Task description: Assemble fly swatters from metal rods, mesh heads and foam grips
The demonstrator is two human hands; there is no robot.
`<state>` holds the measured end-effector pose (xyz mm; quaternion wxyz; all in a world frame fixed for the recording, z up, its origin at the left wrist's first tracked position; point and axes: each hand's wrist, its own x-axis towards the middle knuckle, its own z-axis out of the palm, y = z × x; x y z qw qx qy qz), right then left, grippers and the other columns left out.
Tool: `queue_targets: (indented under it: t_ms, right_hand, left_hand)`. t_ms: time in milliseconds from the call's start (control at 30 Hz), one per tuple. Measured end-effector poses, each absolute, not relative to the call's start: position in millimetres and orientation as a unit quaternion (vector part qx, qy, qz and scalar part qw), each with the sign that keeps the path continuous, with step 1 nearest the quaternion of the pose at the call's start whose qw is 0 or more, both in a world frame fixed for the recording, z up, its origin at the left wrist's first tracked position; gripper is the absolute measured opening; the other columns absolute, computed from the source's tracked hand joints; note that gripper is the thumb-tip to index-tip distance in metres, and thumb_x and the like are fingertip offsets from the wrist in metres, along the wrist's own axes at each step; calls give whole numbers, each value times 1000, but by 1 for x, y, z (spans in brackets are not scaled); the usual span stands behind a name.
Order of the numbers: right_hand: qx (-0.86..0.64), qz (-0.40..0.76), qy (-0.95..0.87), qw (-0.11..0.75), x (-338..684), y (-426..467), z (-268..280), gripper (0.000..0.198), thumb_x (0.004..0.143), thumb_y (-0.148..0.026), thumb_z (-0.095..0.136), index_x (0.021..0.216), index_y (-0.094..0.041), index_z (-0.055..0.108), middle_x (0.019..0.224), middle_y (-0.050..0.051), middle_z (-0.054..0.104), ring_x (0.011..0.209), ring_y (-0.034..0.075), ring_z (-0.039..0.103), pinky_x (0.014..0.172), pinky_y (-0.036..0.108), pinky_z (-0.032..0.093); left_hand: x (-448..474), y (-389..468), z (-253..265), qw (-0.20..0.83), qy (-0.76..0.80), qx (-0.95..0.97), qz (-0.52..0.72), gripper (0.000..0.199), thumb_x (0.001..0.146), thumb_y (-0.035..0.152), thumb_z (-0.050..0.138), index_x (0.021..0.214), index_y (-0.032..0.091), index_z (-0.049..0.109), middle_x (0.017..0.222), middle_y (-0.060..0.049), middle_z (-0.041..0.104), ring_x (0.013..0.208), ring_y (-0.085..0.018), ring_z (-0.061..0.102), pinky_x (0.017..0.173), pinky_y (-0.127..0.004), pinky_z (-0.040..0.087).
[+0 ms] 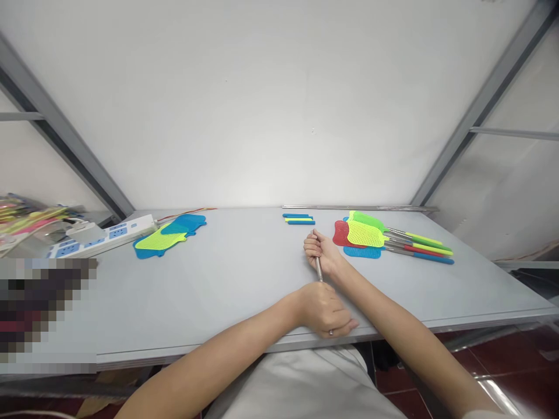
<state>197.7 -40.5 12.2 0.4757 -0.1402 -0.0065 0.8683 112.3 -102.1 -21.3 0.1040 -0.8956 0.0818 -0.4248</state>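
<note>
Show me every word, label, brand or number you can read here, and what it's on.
No text is readable.
Silver metal rods of the coloured plastic mesh fly swatters: tiny marks, too small to read.
Long white plastic power strip with blue sockets: no legible lettering.

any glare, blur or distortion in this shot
Head view: soft light on the back wall, glare streak on the red floor tiles lower right, blurred pile at left with a pixelated block below, wide-angle stretch toward the edges; metal rod fairly clear.
</note>
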Motion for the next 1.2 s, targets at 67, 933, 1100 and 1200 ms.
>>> queue_targets:
  t_ms: [67,933,1100,1200]
  right_hand:
    - [-140,869,-9,475,197,-41,13,31,89,-31,29,60,-18,27,44,-10,17,30,3,18,27,13,16]
    - [-85,865,-113,482,197,-60,32,31,88,-35,31,62,-17,31,47,-9,18,32,3,19,27,13,16]
    - [-82,859,-137,486,199,-60,36,29,87,-34,36,63,-17,32,48,-8,19,33,3,20,28,13,18]
    - [-91,853,-143,493,202,-59,39,28,86,-33,36,64,-18,32,48,-8,20,33,3,20,28,13,18]
  left_hand:
    - [112,-102,-22,109,83,-900,-414,36,75,24,45,42,18,36,33,5,39,32,-7,36,37,-23,26]
    - [115,-109,-13,172,110,-873,-444,37,75,23,45,41,18,33,34,7,31,32,-6,33,35,-22,24]
    - [115,-108,-11,178,107,-874,-439,37,77,23,44,42,18,33,35,6,32,33,-7,34,37,-22,24]
    - [115,-108,-9,190,89,-879,-429,39,80,28,45,44,18,35,38,6,33,36,-7,34,39,-23,24]
